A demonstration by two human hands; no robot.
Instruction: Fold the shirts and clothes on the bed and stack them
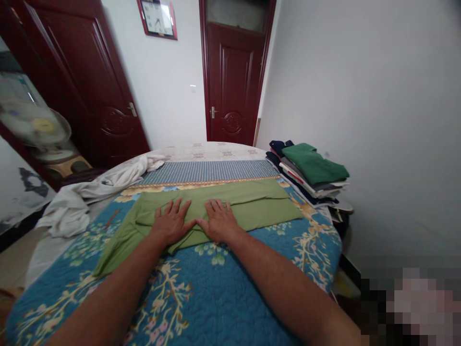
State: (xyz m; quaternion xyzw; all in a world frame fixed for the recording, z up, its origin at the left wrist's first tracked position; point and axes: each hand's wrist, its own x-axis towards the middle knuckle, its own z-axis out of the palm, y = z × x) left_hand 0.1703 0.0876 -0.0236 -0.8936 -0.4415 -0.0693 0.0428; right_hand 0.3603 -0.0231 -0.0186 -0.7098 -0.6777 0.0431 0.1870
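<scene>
A green garment point(259, 197), folded into a long strip, lies across the blue flowered cover in front of me. One part of it, perhaps a sleeve, spreads out toward the lower left. My left hand point(171, 221) rests flat on its left half with the fingers stretched out. Just beside it, my right hand point(219, 220) presses flat on the middle of the cloth, fingers extended. The two thumbs meet or nearly meet between the hands. Neither hand grips anything.
A stack of folded clothes point(313, 168), green on top, stands at the right edge by the wall. White crumpled cloth point(104, 185) lies along the left side. The blue quilted cover point(230, 298) spreads beneath the garment. A fan point(39, 125) stands at far left.
</scene>
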